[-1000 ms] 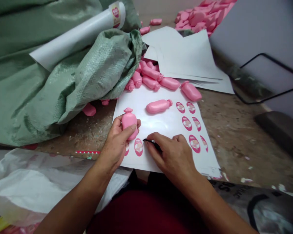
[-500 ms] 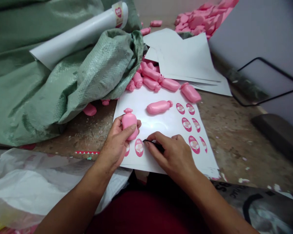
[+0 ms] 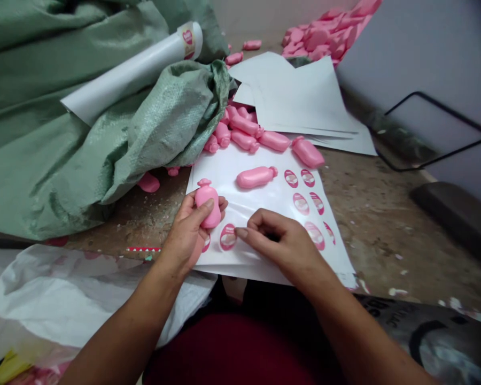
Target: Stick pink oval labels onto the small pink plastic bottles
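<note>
Since the earlier frame, the right hand [image 3: 282, 240] had come in against the oval label [image 3: 226, 237] near the front edge of the label sheet [image 3: 272, 200], and the slim black tool that had shown at its fingertips had passed out of sight. In the head view, the label had shifted slightly up toward that hand, and the sheet showed fresh creases behind it. Thumb and fingertips were drawn narrowly together at the label's right edge, pinching it; how much of it had come away from the sheet was hard to judge through the blur.

The left hand [image 3: 188, 227] held a pink bottle [image 3: 206, 193], its capped end pointing away from the person (thumb laid across the front), just behind and left of the label. Another bottle [image 3: 256, 177] lay on its side on the sheet, apart from both hands. More pink bottles [image 3: 244, 124] were bunched at the sheet's far edge, beside the mouth of a green sack [image 3: 168, 112]. Plain white papers [image 3: 300, 99] lay beyond on the worn counter [image 3: 377, 224].
</note>
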`<state>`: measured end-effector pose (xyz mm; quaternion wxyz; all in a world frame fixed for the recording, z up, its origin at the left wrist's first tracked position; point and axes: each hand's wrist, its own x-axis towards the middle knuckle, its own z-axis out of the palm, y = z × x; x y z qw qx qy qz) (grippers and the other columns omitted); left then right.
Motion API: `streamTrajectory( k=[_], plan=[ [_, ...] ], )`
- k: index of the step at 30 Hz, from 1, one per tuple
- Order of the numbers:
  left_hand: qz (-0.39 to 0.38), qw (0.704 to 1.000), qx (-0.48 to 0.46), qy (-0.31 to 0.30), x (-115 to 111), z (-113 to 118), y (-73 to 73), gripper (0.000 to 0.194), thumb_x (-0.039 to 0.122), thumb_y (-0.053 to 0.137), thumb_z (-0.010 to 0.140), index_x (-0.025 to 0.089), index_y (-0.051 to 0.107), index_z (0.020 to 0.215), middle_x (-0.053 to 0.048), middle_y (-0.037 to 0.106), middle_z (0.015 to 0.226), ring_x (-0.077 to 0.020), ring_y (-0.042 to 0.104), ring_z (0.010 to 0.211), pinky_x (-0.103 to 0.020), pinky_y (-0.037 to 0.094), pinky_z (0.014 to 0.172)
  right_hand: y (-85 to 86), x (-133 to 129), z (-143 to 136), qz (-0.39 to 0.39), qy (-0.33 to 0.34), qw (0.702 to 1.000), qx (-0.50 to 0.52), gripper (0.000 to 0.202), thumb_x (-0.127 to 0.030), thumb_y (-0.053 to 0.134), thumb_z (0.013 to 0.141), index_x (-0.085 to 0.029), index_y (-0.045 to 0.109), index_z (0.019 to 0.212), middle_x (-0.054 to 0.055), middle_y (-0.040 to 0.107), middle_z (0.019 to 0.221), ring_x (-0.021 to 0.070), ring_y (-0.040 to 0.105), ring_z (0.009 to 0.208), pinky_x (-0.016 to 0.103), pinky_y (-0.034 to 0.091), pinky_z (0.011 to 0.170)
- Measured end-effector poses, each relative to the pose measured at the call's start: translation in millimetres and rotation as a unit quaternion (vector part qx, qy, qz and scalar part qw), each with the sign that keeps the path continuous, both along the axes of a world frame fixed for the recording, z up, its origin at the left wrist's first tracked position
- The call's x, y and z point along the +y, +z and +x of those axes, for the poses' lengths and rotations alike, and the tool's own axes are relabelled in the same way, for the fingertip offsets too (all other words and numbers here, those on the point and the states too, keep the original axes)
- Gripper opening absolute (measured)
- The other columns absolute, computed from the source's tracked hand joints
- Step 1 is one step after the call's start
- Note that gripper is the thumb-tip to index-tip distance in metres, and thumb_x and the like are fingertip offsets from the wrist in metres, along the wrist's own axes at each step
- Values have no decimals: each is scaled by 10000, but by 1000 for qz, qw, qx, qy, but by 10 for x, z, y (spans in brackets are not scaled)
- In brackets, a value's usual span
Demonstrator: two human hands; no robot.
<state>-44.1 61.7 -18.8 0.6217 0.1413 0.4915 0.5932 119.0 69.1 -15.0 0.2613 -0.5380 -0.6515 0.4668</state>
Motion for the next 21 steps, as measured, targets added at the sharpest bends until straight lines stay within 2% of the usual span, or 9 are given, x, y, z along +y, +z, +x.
streamTrajectory(
  k=[2,5,9,12,21],
  plan=[
    [12,1000,14,-13,-40,13,26,312,140,667,844,198,570,1135,-35,731,905,-165,719,901,-306,532,895,54,-5,43,-22,-14,995,94,311,-468,650,788,-225,519,644,-48,475,589,118,415,560,267,318,549],
    [22,998,12,-64,-150,64,95,337,208,716,840,207,585,1151,-37,725,973,-167,708,891,-270,536,808,103,-25,75,-16,-18,992,123,247,-443,662,790,-222,613,693,-39,508,604,119,422,573,266,333,548],
    [22,991,-36,-127,-295,156,182,392,490,635,912,204,624,1180,-56,708,1004,-179,689,910,-269,543,775,138,-45,85,-34,1,989,145,233,-433,650,793,-214,650,712,-13,598,640,135,500,611,276,398,590],
    [18,990,-45,-134,-336,200,204,475,599,551,924,189,654,1141,-68,700,984,-195,684,916,-295,551,784,143,-48,98,-51,9,988,145,253,-451,648,799,-207,655,729,-3,632,658,143,539,615,286,416,598],
    [15,990,-27,-141,-372,221,214,574,680,572,865,212,641,1190,-84,701,1033,-236,677,975,-321,543,780,124,-34,121,-59,14,983,176,257,-449,677,802,-207,661,713,5,674,653,156,596,631,285,462,600]
  ],
)
